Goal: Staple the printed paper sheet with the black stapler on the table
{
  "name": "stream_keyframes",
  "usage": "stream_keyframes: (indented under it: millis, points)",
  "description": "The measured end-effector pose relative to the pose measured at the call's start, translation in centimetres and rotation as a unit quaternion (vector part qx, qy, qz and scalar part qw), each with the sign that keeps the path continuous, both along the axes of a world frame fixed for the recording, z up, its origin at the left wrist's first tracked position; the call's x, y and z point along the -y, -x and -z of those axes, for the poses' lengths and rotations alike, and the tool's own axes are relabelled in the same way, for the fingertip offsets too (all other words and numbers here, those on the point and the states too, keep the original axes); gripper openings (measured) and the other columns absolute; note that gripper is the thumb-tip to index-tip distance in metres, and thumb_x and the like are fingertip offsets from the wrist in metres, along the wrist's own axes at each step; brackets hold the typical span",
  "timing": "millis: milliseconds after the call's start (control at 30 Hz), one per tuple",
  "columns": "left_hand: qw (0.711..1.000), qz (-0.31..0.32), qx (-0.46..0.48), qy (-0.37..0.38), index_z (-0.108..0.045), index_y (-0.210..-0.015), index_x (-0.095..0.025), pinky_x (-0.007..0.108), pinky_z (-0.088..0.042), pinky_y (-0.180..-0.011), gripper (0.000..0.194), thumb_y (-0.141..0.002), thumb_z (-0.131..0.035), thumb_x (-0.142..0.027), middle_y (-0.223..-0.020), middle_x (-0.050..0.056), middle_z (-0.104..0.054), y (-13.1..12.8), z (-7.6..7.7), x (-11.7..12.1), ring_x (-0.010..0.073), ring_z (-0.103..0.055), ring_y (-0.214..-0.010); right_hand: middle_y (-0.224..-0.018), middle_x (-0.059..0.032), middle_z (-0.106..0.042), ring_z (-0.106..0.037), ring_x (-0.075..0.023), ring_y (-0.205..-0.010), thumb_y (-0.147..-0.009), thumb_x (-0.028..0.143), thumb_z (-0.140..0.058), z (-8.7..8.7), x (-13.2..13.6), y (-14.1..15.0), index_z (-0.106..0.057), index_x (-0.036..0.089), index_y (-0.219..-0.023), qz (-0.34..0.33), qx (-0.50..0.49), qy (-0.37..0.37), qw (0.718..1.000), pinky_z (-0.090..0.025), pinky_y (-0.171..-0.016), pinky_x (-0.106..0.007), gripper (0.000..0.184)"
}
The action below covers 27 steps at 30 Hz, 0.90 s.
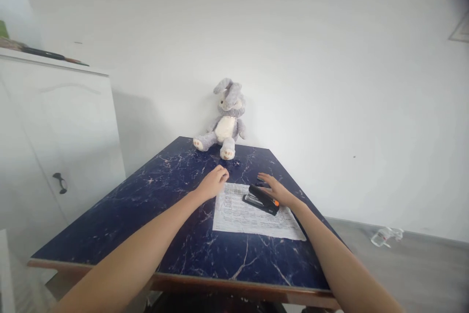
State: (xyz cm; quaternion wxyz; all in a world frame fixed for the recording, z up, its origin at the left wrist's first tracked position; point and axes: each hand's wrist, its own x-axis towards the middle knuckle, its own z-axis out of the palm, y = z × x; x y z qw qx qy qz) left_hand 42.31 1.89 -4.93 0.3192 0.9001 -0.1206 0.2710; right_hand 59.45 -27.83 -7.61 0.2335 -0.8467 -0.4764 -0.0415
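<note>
While the black stapler [261, 199] lies on the printed paper [249, 222], nr its far edge, the R hand [275, 190] is right by it, fingers spread wide; can't tell if they touch it. L hand [214, 182] is at the paper's far L corner w/ fingers curled in; can't tell if they grip the sheet. Both are on the dk-blue marbled tbl [146, 196]. Grey plush rabbit [226, 125] sits at tbl's far end, nr the wall [311, 83]. White cab. [66, 122] to L; clear plastic item [383, 236] on flr [414, 274], R.
</note>
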Motion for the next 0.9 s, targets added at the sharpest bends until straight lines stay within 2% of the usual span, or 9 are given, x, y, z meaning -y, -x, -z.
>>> stream_keyframes:
  millis: [100, 200, 300, 367, 433, 533, 633, 733, 900]
  points:
    - [0.985, -0.065, 0.061, 0.150, -0.063, -0.080, -0.019, 0.029, -0.046, -0.077, 0.021, -0.095, -0.050, -0.028, -0.086, 0.004, -0.059, -0.3, -1.6, -3.8, 0.0159, -0.058, -0.076, -0.165, -0.0130, -0.026, -0.022, -0.0327, -0.153, -0.099, 0.060, -0.033, 2.0, -1.4, -1.1, -0.036, 0.023, -0.156, 0.059, -0.002, 0.114, 0.992, -0.015, -0.123, -0.058, 0.068]
    - [0.878, -0.119, 0.101, 0.453, -0.043, -0.060, -0.019, 0.023, -0.034, -0.051, 0.036, -0.093, -0.053, -0.031, -0.057, -0.004, -0.038, 0.8, -2.5, -9.5, 0.0107, -0.039, -0.049, -0.167, -0.0132, -0.018, -0.016, -0.0323, -0.154, -0.102, 0.057, -0.023, 2.1, -3.8, -1.2, -0.028, 0.023, -0.159, 0.090, 0.006, 0.167, 0.982, -0.010, -0.122, -0.062, 0.067]
    - [0.739, 0.020, 0.163, 0.654, -0.018, -0.055, -0.021, 0.024, -0.021, -0.042, 0.049, -0.094, -0.049, -0.029, -0.052, -0.006, -0.019, 3.5, -2.1, -14.9, 0.0090, -0.020, -0.042, -0.168, -0.0136, -0.015, -0.011, -0.0316, -0.155, -0.104, 0.052, -0.018, 1.3, -8.0, -0.2, -0.024, 0.024, -0.161, 0.087, 0.006, 0.191, 0.978, -0.008, -0.120, -0.066, 0.063]
    - [0.666, 0.109, 0.250, 0.694, -0.012, -0.057, -0.020, 0.024, -0.019, -0.041, 0.050, -0.095, -0.045, -0.027, -0.052, -0.006, -0.016, 5.6, -1.7, -17.5, 0.0095, -0.017, -0.043, -0.167, -0.0146, -0.016, -0.013, -0.0319, -0.155, -0.105, 0.051, -0.018, 1.0, -12.0, 1.2, -0.024, 0.024, -0.161, 0.067, 0.004, 0.187, 0.980, -0.010, -0.119, -0.068, 0.062]
    - [0.624, 0.163, 0.321, 0.694, -0.009, -0.059, -0.019, 0.024, -0.019, -0.041, 0.050, -0.097, -0.041, -0.027, -0.053, -0.005, -0.012, 7.3, -1.5, -19.1, 0.0102, -0.014, -0.045, -0.167, -0.0127, -0.016, -0.011, -0.0299, -0.155, -0.105, 0.053, -0.020, 0.9, -16.3, 3.0, -0.024, 0.023, -0.161, 0.028, 0.009, 0.170, 0.985, -0.010, -0.120, -0.065, 0.063]
    - [0.618, 0.201, 0.359, 0.670, -0.008, -0.060, -0.019, 0.024, -0.018, -0.042, 0.052, -0.100, -0.040, -0.031, -0.057, -0.006, -0.006, 8.8, -1.9, -20.3, 0.0112, -0.007, -0.048, -0.168, -0.0080, -0.015, -0.010, -0.0271, -0.156, -0.104, 0.057, -0.025, 0.8, -21.9, 5.8, -0.024, 0.024, -0.160, -0.027, 0.007, 0.145, 0.989, -0.008, -0.122, -0.062, 0.065]
    - [0.626, 0.213, 0.375, 0.649, -0.008, -0.060, -0.018, 0.025, -0.015, -0.043, 0.055, -0.100, -0.041, -0.034, -0.060, -0.005, -0.001, 9.3, -2.3, -20.7, 0.0117, 0.000, -0.052, -0.169, -0.0047, -0.009, -0.006, -0.0306, -0.156, -0.105, 0.055, -0.024, 0.5, -24.8, 7.9, -0.019, 0.029, -0.162, -0.083, 0.008, 0.132, 0.988, -0.007, -0.118, -0.069, 0.063]
    - [0.620, 0.235, 0.364, 0.654, -0.008, -0.060, -0.018, 0.026, -0.011, -0.043, 0.055, -0.099, -0.042, -0.033, -0.062, -0.005, 0.002, 9.0, -2.2, -20.5, 0.0120, 0.004, -0.054, -0.170, -0.0033, 0.000, -0.002, -0.0305, -0.156, -0.104, 0.055, -0.022, 0.1, -24.8, 8.9, -0.007, 0.029, -0.163, -0.102, 0.007, 0.122, 0.987, -0.007, -0.118, -0.069, 0.066]
    - [0.614, 0.262, 0.293, 0.685, -0.008, -0.060, -0.018, 0.027, -0.008, -0.043, 0.052, -0.097, -0.042, -0.030, -0.062, -0.005, 0.003, 8.1, -2.4, -19.3, 0.0115, 0.004, -0.053, -0.169, -0.0053, 0.003, 0.000, -0.0274, -0.156, -0.104, 0.053, -0.017, -0.3, -21.4, 9.4, -0.007, 0.023, -0.163, -0.084, 0.014, 0.134, 0.987, -0.007, -0.120, -0.066, 0.067]
